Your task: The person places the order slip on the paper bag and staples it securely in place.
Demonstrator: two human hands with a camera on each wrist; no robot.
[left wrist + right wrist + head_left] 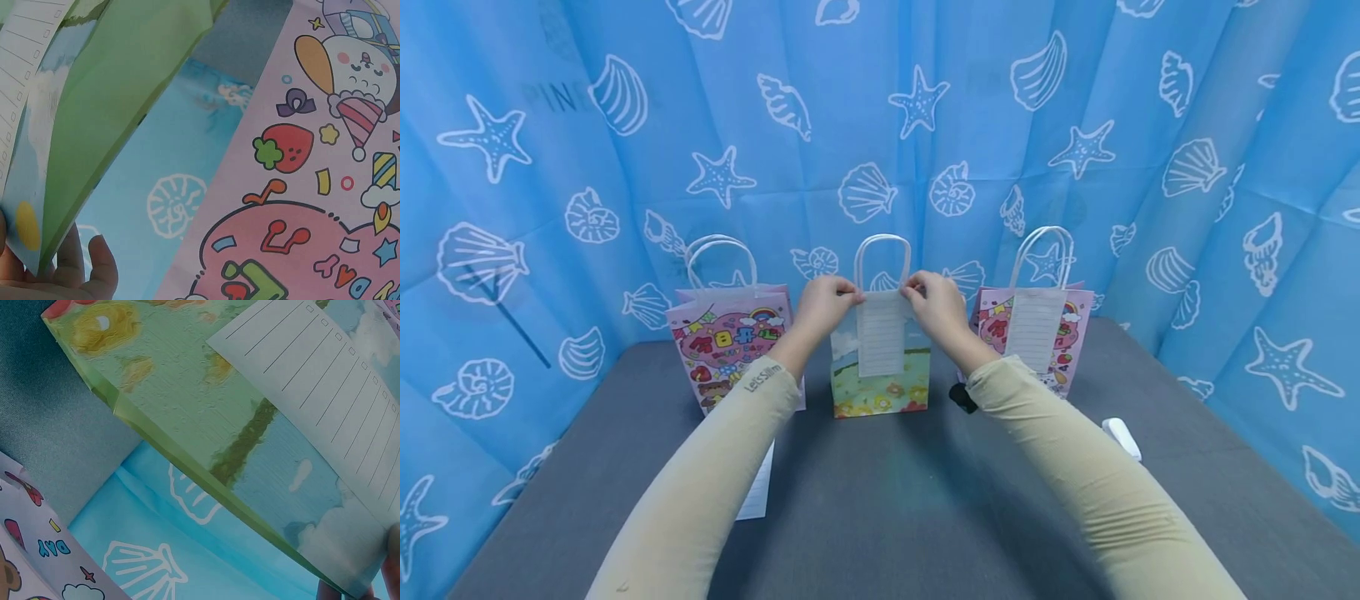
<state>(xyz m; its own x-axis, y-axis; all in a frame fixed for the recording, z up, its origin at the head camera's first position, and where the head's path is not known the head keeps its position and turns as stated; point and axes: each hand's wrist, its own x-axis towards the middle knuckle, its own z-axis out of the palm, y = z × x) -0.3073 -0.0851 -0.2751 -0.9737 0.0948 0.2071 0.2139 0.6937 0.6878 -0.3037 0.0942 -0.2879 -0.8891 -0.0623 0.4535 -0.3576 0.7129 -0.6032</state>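
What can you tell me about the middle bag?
The middle bag looks like printed paper: pale sky, green ground, yellow and red flowers, white looped handle. It stands upright on the gray table between pink bags, a lined white sheet down its front. The left hand and right hand pinch the top edge.

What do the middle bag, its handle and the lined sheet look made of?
Middle bag: likely paper, satin or matte, from its sharp creases and printed design. Handle: perhaps paper cord, since it stands arched; white, fibre unclear. Lined sheet: apparently thin matte paper, flat with printed lines.
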